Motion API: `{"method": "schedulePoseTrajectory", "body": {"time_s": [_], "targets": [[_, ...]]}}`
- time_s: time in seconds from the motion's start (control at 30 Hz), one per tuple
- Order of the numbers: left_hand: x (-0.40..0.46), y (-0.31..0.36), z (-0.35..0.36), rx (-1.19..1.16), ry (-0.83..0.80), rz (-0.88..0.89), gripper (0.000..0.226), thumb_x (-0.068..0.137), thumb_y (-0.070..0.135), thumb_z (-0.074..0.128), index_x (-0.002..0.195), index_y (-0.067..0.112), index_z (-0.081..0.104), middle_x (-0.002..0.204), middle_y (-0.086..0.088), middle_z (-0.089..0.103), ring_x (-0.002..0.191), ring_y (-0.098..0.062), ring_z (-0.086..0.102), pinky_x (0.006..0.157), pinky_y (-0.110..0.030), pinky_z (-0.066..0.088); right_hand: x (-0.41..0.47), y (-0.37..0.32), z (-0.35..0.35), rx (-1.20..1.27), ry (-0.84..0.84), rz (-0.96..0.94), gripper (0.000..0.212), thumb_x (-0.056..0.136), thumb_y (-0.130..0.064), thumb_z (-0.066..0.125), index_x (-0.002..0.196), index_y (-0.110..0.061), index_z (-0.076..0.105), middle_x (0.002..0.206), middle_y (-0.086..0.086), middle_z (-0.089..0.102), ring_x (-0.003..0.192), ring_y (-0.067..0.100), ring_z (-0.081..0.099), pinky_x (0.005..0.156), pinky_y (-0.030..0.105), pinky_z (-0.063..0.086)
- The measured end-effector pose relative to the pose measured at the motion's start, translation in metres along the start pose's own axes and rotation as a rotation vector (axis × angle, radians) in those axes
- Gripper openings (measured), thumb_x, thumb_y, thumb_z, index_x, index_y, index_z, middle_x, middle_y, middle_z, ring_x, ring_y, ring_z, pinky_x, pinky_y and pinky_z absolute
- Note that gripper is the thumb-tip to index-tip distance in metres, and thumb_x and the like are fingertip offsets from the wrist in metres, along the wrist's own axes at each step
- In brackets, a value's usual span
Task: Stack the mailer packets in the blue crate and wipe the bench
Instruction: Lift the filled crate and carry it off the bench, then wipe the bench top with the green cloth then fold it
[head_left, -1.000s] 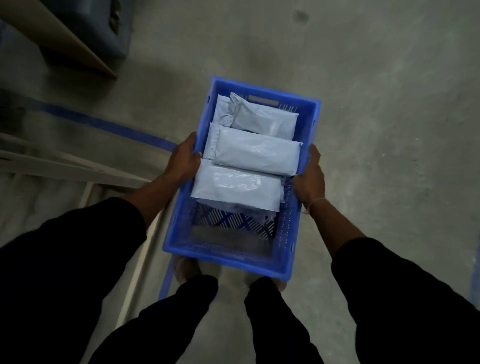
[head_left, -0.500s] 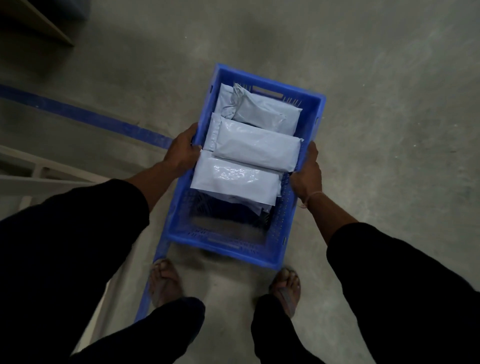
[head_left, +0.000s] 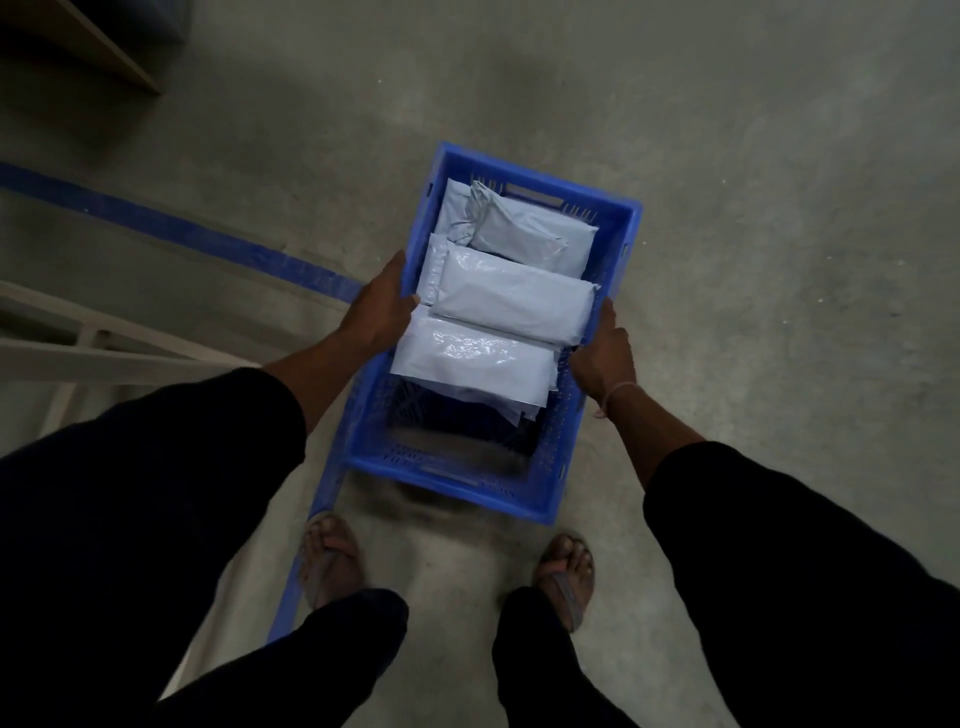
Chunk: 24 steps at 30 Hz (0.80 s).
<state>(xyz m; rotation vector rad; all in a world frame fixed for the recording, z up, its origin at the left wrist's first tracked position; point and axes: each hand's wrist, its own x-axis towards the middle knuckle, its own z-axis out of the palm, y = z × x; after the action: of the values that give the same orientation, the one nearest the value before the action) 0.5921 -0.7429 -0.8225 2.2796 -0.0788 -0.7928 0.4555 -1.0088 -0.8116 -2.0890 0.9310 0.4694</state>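
Grey concrete floor (head_left: 727, 156) fills almost all of the head view, dim and a little stained, with a blue painted line (head_left: 171, 228) running across it on the left side. At the left edge there are pale wooden bars (head_left: 78, 353) of some frame, and in the top left corner a dark piece of furniture with a wooden edge (head_left: 104, 47) — too dark to tell what it is.

Between the two arms is the blue crate (head_left: 457, 478), carried above the floor with its long side pointing away from the person. The left hand (head_left: 379, 312) grips the left rim, its fingers curled over the edge so that one fingertip shows inside, beside a packet. The right hand (head_left: 605, 358) grips the right rim in the same way, thumb along the top edge; a thin band (head_left: 615, 392) is around its wrist.

Inside the crate lie the grey mailer packets (head_left: 509, 301), placed crosswise and overlapping each other from the far end toward the middle. At least three are on top, with more edges showing under the nearest one. The near end of the crate shows its dark lattice bottom.

Below the crate two feet in sandals (head_left: 332, 561) stand on the floor — the black sleeves (head_left: 156, 493) and dark trousers fill the lower corners.
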Motion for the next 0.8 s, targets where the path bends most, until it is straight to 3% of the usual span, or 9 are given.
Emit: {"method": "schedulePoseTrajectory", "body": {"time_s": [0.07,0.23,0.4,0.53,0.6,0.67,0.8], "targets": [[-0.024,0.021,-0.006,0.01,0.017,0.031,0.069,0.104,0.017,0.057,0.162,0.008,0.02,0.167,-0.011,0.024,0.153,-0.025,0.027,0.124,-0.03,0.021,-0.02,-0.014,-0.012,-0.057,-0.034,-0.039,0.088,0.087,-0.01,0.059,0.16,-0.021,0.01,0.139,0.029,0.04,0.12,0.048,0.051,0.097,0.042,0.044],[-0.115,0.079,-0.033,0.006,-0.001,0.035,0.066,0.105,0.015,0.055,0.16,0.005,0.021,0.167,-0.013,0.022,0.154,-0.025,0.024,0.115,-0.016,0.014,-0.101,-0.065,-0.06,-0.117,-0.136,-0.104,0.083,0.09,-0.005,0.058,0.159,-0.013,0.014,0.147,0.025,0.032,0.128,0.042,0.046,0.103,0.035,0.038],[-0.23,0.152,-0.095,0.008,-0.019,0.069,0.068,0.104,0.014,0.057,0.16,0.003,0.021,0.168,-0.015,0.02,0.156,-0.026,0.021,0.122,-0.028,0.015,-0.209,-0.137,-0.134,-0.079,-0.169,-0.24,0.082,0.086,-0.007,0.062,0.158,-0.012,0.021,0.146,0.021,0.038,0.128,0.035,0.048,0.101,0.03,0.039],[-0.343,0.214,-0.166,0.023,0.055,0.178,0.065,0.102,0.014,0.059,0.157,0.0,0.028,0.165,-0.019,0.025,0.155,-0.03,0.024,0.125,-0.036,0.02,-0.309,-0.207,-0.202,-0.051,-0.179,-0.395,0.083,0.086,-0.004,0.062,0.157,-0.006,0.019,0.153,0.021,0.034,0.139,0.034,0.04,0.113,0.04,0.038],[-0.396,0.239,-0.201,0.063,0.105,0.259,0.066,0.101,0.022,0.058,0.157,0.001,0.03,0.165,-0.021,0.025,0.154,-0.032,0.026,0.125,-0.041,0.024,-0.354,-0.244,-0.23,-0.035,-0.198,-0.492,0.081,0.089,-0.001,0.062,0.157,-0.006,0.017,0.157,0.016,0.031,0.14,0.032,0.04,0.106,0.025,0.04],[-0.446,0.256,-0.235,0.081,0.161,0.293,0.068,0.098,0.029,0.053,0.157,0.003,0.032,0.166,-0.019,0.024,0.154,-0.031,0.027,0.125,-0.04,0.025,-0.398,-0.278,-0.25,-0.013,-0.218,-0.554,0.079,0.092,-0.003,0.063,0.157,-0.011,0.019,0.157,0.011,0.033,0.133,0.029,0.05,0.088,0.008,0.041],[-0.527,0.266,-0.288,0.106,0.332,0.355,0.066,0.1,0.018,0.06,0.158,0.008,0.031,0.167,-0.017,0.024,0.153,-0.029,0.029,0.122,-0.029,0.021,-0.472,-0.339,-0.27,0.056,-0.258,-0.744,0.08,0.09,-0.007,0.066,0.157,-0.023,0.024,0.148,0.005,0.044,0.109,0.022,0.064,0.079,0.004,0.045]]}}
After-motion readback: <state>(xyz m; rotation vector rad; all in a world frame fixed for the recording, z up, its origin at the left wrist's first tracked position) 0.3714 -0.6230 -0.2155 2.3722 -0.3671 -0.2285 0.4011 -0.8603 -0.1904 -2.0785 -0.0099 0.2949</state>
